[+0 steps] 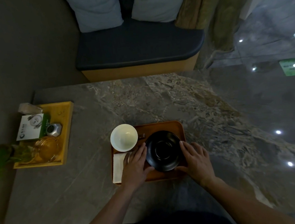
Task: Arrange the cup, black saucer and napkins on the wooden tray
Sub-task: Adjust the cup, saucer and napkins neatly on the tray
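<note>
A brown wooden tray point(163, 125) lies on the stone table near me. On its right half sits the black saucer point(163, 150). My left hand point(135, 163) touches the saucer's left rim and my right hand point(196, 158) its right rim, fingers spread around it. A white cup point(124, 137) stands upright at the tray's far left corner, overhanging the edge. White folded napkins point(118, 168) lie along the tray's left side, partly under my left hand.
A yellow tray point(67, 118) at the table's left edge holds a white-green box, a metal pot, a glass ashtray and a plant. A dark cushioned bench point(138, 45) with two pillows stands beyond the table. Glossy floor lies to the right.
</note>
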Available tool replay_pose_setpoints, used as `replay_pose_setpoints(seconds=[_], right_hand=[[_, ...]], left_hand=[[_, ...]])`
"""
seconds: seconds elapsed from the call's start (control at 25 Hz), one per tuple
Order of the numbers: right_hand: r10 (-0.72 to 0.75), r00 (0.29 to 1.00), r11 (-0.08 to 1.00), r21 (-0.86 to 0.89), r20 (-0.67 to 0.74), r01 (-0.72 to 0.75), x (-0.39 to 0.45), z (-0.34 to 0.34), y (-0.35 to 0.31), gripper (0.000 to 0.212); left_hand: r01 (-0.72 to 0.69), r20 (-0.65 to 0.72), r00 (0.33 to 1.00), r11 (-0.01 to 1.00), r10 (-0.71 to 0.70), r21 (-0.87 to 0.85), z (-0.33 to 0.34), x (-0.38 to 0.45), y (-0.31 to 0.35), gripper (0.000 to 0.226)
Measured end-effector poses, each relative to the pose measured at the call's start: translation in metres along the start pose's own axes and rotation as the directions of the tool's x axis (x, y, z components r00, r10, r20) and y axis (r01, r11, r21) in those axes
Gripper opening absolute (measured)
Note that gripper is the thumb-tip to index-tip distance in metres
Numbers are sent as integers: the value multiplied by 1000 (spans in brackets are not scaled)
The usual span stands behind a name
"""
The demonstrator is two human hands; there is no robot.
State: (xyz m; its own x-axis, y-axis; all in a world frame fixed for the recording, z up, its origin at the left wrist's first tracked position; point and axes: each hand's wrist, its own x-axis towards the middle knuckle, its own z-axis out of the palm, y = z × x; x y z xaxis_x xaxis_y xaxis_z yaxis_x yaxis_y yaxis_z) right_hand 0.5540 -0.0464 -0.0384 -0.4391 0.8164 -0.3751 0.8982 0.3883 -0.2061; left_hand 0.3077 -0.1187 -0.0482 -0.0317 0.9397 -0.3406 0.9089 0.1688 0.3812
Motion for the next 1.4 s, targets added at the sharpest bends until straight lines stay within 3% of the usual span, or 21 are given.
replay_pose_setpoints(seconds=[0.4,0.8,1.04,1.4], right_hand=[[-123,992,991,-46,23,124,-12,-11,14,80],[-312,949,950,1,-42,313,-40,-16,-8,42],[-294,954,956,-31,-60,292,-44,-2,-57,46],[-200,979,980,-8,-45,199,-36,12,-132,47]], left_hand=[[148,-44,988,989,-147,25,8,-23,10,75],[164,-161,969,976,-186,-145,6,-94,-15,53],[173,-112,977,981,-182,-84,-9,-119,-73,53],[6,1,1000,1000,-6,-22,-43,-114,-135,62]])
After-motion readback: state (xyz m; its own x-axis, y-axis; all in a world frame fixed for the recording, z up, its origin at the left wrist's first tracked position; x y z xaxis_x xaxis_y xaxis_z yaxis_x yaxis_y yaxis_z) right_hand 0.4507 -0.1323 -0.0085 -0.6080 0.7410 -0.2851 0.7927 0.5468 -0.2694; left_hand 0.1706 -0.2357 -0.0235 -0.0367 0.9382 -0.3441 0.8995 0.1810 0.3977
